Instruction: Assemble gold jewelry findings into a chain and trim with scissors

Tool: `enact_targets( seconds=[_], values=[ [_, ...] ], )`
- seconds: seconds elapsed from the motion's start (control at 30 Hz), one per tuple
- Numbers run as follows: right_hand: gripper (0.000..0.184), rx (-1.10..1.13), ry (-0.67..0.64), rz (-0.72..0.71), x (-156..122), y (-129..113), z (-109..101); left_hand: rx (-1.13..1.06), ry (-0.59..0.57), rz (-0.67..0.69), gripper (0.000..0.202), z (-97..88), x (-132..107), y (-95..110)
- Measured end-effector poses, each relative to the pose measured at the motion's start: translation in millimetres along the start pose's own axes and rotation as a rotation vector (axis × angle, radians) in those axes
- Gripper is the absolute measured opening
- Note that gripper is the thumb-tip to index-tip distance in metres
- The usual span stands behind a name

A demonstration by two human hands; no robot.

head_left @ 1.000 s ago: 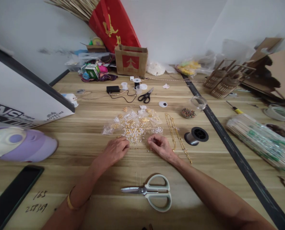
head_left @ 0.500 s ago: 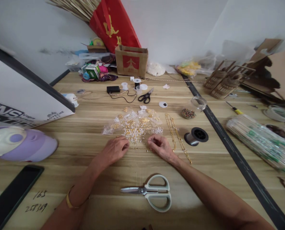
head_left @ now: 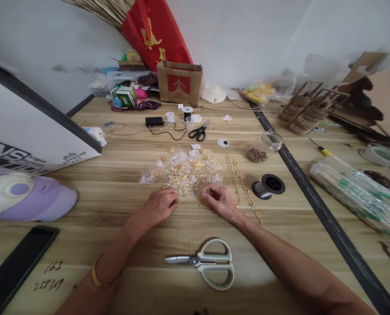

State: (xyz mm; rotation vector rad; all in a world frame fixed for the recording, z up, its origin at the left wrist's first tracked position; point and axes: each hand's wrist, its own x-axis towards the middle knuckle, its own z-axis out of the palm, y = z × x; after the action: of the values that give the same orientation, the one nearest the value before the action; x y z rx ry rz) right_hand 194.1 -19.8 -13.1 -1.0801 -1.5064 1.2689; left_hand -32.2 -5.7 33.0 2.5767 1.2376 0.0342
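Observation:
A thin gold chain (head_left: 190, 203) stretches across the wood between my two hands. My left hand (head_left: 160, 204) is closed at the chain's left end, fingertips pinched together. At the other end, my right hand (head_left: 218, 201) pinches with thumb and forefinger; the exact grip point is too small to make out. Just beyond them spreads a pile of gold and silver beads and findings (head_left: 183, 179), partly on small clear plastic bags. Longer gold chains (head_left: 244, 188) lie to the right of my right hand. Nearer to me rest scissors with pale handles (head_left: 214, 264).
A wire spool (head_left: 269, 187) and a jar of colored beads (head_left: 259, 153) stand to the right. Black scissors (head_left: 199, 131) and small spools (head_left: 187, 114) lie farther back. A phone (head_left: 21, 267) is at left, and wrapped sticks (head_left: 359, 197) are at far right.
My left hand has shifted very slightly to the right along the thin chain. The right hand stays in nearly the same place.

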Motion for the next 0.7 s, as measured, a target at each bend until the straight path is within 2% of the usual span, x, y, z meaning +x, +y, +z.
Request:
enact_targets(
  seconds=[0.37,0.7],
  values=[
    [0.020,-0.016,-0.001,0.009,-1.2,-3.0,-0.4,-0.046,-0.047,-0.024,0.014,-5.9,-3.7,-1.9],
    [0.023,-0.013,-0.005,0.027,-1.1,-2.9,0.1,-0.091,-0.087,-0.055,0.015,-10.1,-6.5,-12.2]
  ],
)
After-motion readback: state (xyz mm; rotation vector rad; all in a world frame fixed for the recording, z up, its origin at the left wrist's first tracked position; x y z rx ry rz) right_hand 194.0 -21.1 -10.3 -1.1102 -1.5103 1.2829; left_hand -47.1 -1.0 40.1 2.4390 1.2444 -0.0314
